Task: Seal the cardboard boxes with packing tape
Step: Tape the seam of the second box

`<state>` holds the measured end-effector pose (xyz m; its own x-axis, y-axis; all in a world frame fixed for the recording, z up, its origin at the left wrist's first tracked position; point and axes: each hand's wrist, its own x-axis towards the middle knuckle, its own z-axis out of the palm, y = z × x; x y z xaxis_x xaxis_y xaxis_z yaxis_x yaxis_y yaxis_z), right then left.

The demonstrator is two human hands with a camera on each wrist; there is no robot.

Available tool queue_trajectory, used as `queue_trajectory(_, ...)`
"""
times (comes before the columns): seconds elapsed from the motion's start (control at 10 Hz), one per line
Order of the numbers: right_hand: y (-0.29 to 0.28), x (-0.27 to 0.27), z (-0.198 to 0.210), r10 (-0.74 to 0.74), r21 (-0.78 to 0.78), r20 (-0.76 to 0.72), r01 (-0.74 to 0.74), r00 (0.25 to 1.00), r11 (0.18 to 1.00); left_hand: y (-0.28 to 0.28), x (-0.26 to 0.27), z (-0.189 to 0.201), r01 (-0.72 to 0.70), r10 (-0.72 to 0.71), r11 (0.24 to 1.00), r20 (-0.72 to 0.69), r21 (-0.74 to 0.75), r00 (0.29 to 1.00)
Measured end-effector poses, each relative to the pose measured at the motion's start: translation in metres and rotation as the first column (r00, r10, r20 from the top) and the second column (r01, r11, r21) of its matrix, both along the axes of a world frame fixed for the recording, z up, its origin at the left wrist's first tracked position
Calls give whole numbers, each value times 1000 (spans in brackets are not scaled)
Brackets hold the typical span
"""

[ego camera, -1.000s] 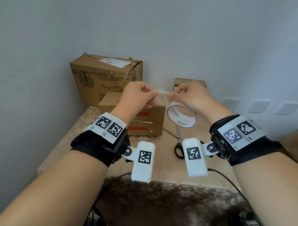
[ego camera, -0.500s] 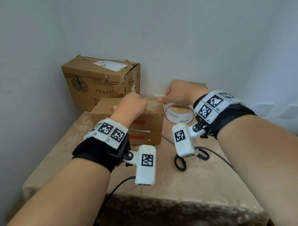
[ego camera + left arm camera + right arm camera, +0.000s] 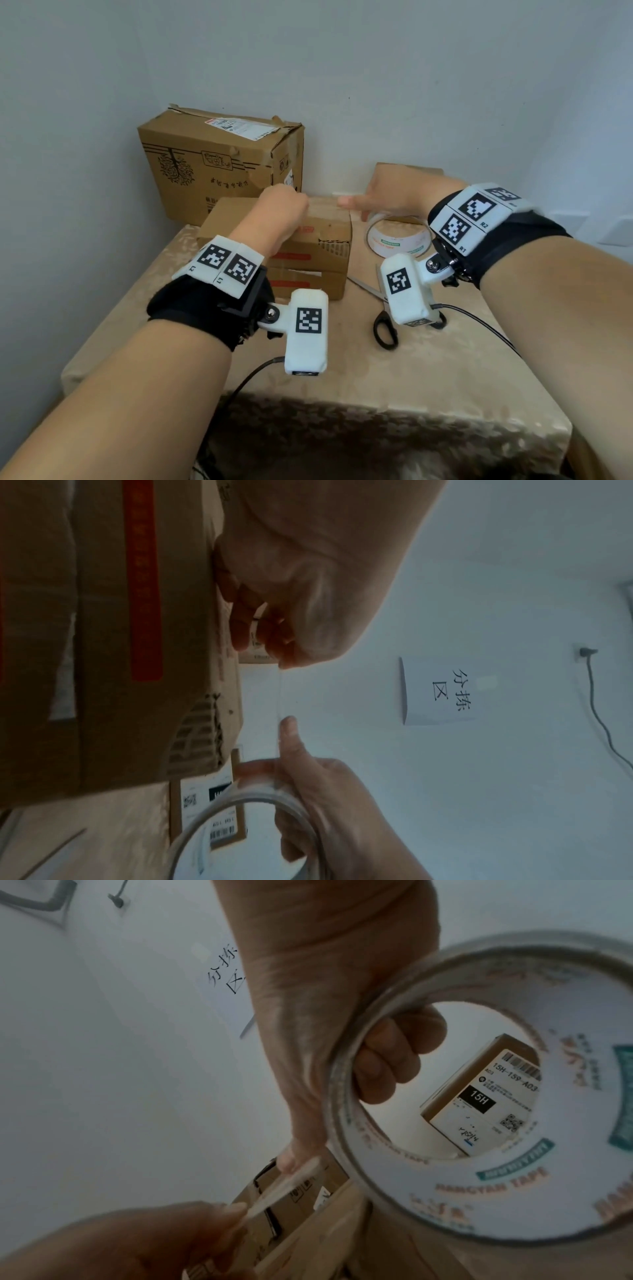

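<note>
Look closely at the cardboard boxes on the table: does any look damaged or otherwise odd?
Yes. The small box in front has a torn right edge with the corrugated layer showing. The large box behind has crumpled, lifted top flaps, so it sits unsealed. Scissors lie flat beside them, nothing spilled.

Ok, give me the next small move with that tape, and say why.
Probably lower the left hand to press the tape strip onto the small box: the strip is stretched in the air above its top, and the right hand holds the tape roll.
</note>
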<state>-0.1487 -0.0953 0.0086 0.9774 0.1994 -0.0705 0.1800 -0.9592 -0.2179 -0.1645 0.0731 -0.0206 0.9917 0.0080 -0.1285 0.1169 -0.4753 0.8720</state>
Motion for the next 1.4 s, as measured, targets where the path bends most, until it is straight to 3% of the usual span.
queue_trajectory(0.3, -5, -5, -6, -8, 45, -4, 8, 1000, 999, 15, -14, 4, 28, -61, 972, 134, 235, 989)
queue_trajectory(0.6, -4, 1, -22, -28, 47, -39, 30, 999, 998, 15, -10, -4, 75, -120, 903, 80, 423, 990)
queue_trajectory(0.8, -2, 3, -23, -30, 3, -28, 31, 999, 1000, 11, -3, -11, 40, -154, 783, 132, 620, 979)
queue_trajectory(1.0, 2, 1, -29, -64, -22, -18, 64, 998, 998, 9, 5, -22, 9, -183, 691, 163, 722, 969)
queue_trajectory(1.1, 3, 0, -33, -81, -42, -28, 80, 996, 996, 9, 3, -22, 15, -176, 744, 175, 668, 969)
queue_trajectory(1.2, 0, -1, -34, -98, -7, -25, 97, 995, 995, 13, -4, -21, 3, -212, 810, 288, 587, 934)
queue_trajectory(1.3, 0, -2, -34, -103, -4, -21, 103, 995, 995, 14, -10, -19, 38, -338, 807, 409, 589, 848)
queue_trajectory(1.4, 1, -5, -35, -121, 9, -24, 121, 992, 993, 10, -14, -25, 252, -598, 510, 128, 822, 791)
